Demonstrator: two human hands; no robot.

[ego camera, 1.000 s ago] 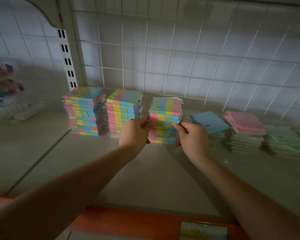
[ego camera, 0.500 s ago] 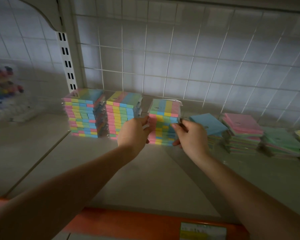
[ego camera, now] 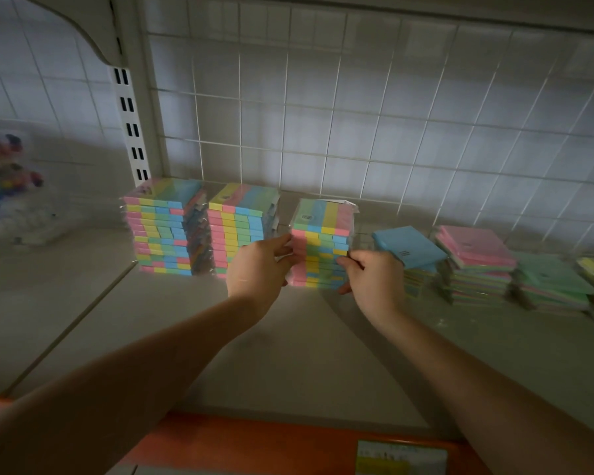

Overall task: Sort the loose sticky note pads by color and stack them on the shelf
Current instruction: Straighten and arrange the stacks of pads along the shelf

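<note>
Gripping third multicolor pad stack [ego camera: 321,248] on shelf [ego camera: 288,337]: left hand [ego camera: 259,265] on its left side, right hand [ego camera: 374,272] on its right. Two multicolor stacks [ego camera: 165,228] just left.

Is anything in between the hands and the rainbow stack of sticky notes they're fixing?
No. The left hand and right hand already touch the sides of the rainbow stack, which stands on the shelf. Nothing visible lies between them.
</note>
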